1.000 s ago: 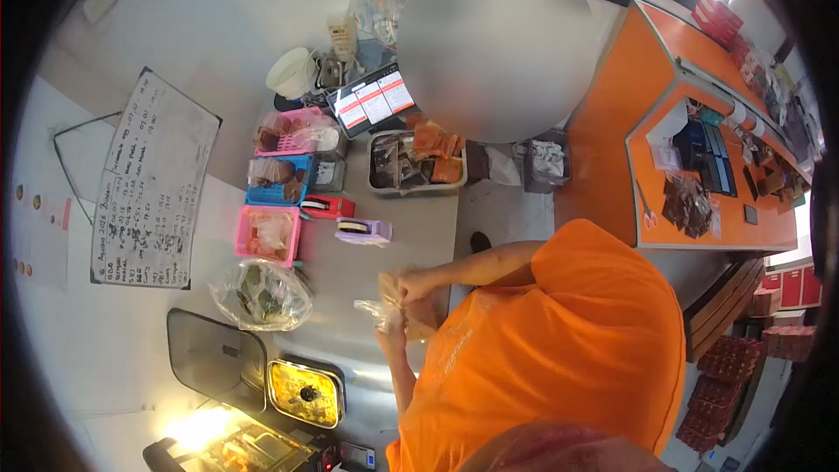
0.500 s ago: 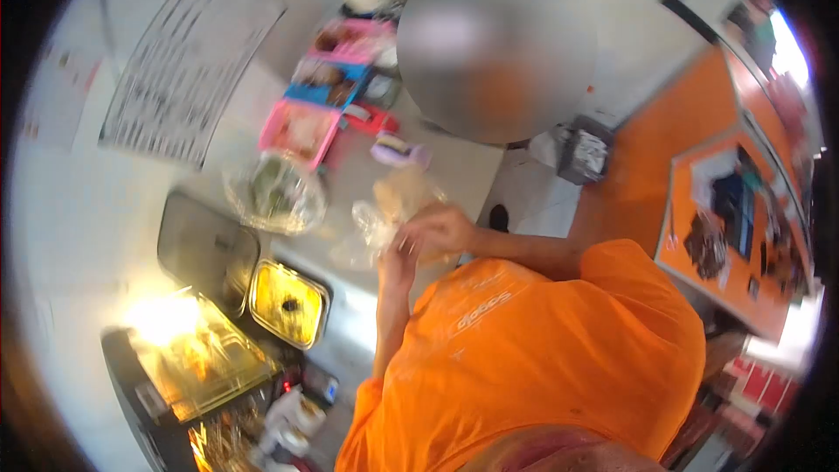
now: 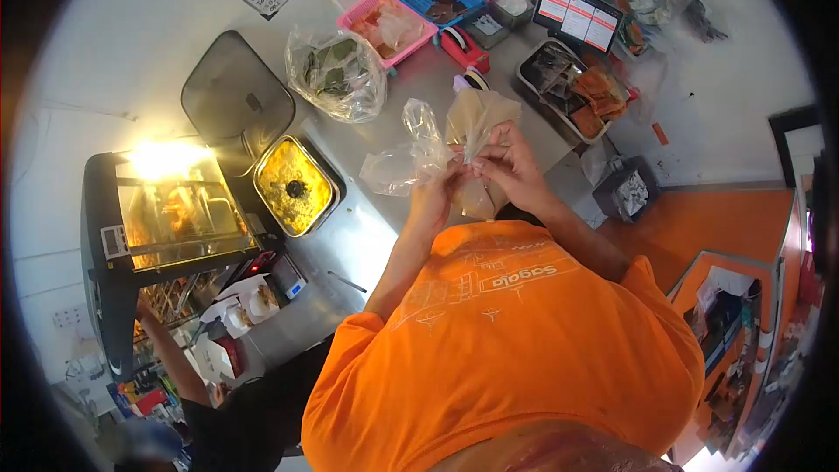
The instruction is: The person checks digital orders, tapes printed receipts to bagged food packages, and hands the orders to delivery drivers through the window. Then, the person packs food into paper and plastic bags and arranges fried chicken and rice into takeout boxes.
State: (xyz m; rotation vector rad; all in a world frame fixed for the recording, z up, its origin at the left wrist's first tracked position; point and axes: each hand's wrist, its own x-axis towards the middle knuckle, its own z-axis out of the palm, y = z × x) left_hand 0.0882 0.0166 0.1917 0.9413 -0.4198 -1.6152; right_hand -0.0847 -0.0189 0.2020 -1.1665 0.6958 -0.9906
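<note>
Over the steel table (image 3: 546, 133), the left hand (image 3: 433, 194) and the right hand (image 3: 516, 172) are pinching the gathered middle of a translucent plastic bag (image 3: 479, 114) with closely narrowed fingertips, just beyond the orange shirt (image 3: 524, 341), while crumpled clear plastic (image 3: 404, 164) is jutting out beside the left hand.

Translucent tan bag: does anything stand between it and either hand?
Nothing visible does. The left hand and right hand both pinch the translucent tan bag at its gathered part. Loose clear plastic flares out on the left hand's side, and the purple tape dispenser sits beyond the bag; neither visibly blocks the grip.
</note>
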